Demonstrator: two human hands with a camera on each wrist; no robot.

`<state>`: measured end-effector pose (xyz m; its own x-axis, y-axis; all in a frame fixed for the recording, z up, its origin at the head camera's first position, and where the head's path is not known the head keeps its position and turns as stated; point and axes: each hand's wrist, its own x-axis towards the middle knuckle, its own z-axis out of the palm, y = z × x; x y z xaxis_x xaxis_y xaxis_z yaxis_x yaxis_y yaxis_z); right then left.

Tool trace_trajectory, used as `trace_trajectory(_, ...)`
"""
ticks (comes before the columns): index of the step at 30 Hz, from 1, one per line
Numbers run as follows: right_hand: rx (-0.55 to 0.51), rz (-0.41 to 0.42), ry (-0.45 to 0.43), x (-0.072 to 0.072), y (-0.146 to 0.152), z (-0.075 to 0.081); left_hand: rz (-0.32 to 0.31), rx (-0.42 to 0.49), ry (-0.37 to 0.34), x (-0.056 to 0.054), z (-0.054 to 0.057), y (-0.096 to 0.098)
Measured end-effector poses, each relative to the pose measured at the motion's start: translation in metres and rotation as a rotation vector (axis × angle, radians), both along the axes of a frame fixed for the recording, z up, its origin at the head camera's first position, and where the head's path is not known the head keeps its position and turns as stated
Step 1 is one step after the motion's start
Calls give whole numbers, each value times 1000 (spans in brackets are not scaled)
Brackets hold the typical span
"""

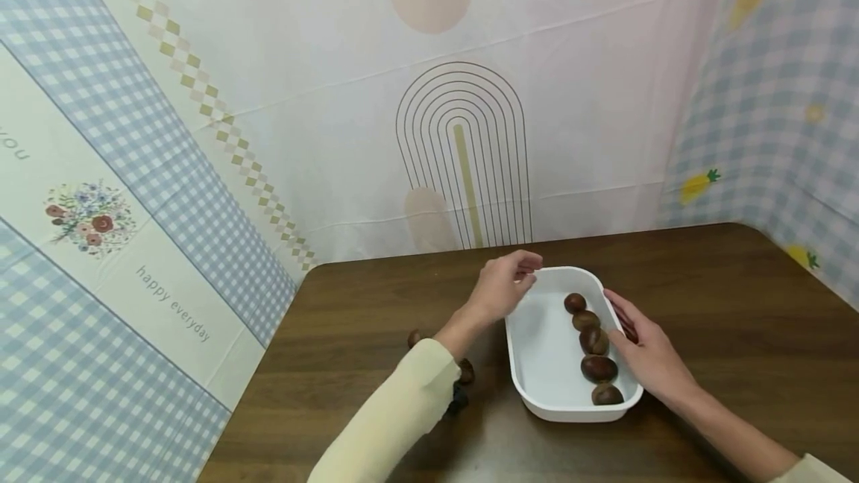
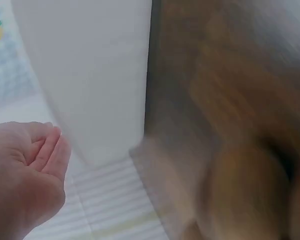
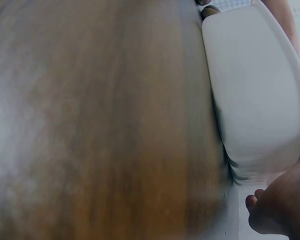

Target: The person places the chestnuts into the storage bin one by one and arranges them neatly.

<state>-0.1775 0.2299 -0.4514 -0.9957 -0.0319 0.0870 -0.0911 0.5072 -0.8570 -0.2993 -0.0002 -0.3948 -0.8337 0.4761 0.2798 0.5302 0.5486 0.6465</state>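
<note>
A white rectangular tray (image 1: 546,364) holds several brown chestnuts (image 1: 599,369) in a line along its right side. My right hand (image 1: 647,352) grips the tray's right wall, thumb at the rim and fingers along the outside. In the right wrist view, part of that hand (image 3: 280,202) shows by the tray's outer wall (image 3: 255,85). Over the tray's far left corner, my left hand (image 1: 499,285) has loosely bent fingers with nothing visible between them. In the left wrist view, that hand (image 2: 27,175) appears beside the tray wall (image 2: 95,75).
Left of the tray, loose chestnuts (image 1: 466,371) lie on the dark wooden table (image 1: 322,364), partly hidden by my left forearm. A small black object (image 1: 458,399) shows beside the left sleeve. A patterned cloth (image 1: 335,133) hangs behind the table.
</note>
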Motion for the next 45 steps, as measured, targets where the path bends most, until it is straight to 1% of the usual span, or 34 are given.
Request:
trace_trajectory(2, 4, 0, 3, 0, -1, 1, 4, 42, -11, -1, 3, -15)
trace_trajectory(4, 12, -2, 4, 0, -1, 1, 4, 65, -14, -2, 6, -31)
trace_trajectory(7, 17, -4, 6, -1, -1, 2, 10, 80, -28, -1, 9, -54)
trace_trajectory(9, 18, -2, 7, -1, -1, 2, 17, 75, -38, 2, 10, -70)
trace_trajectory(12, 5, 2, 19, 0, 0, 2, 23, 70, -54, 8, 8, -91)
trace_trajectory(14, -6, 4, 33, 0, 1, 2, 27, 52, -55, 12, 6, -105)
trace_trajectory(19, 0, 4, 26, 0, 2, 1, 36, 5, -65, 23, -1, -139)
trace_trajectory(24, 12, 2, 13, 0, 3, 0, 33, -4, -76, 35, -8, -167)
trace_trajectory(29, 10, 3, 16, -1, 3, -1, 29, -13, -84, 52, -18, -190)
trace_trajectory(34, 4, 6, 20, -1, 3, -2, 27, -28, -120, 68, -28, -207)
trace_trajectory(39, 9, 4, 13, -1, 3, -1, 41, -22, -152, 82, -36, -219)
trace_trajectory(45, 13, 3, 3, -1, 2, 0, 61, -36, -150, 94, -44, -227)
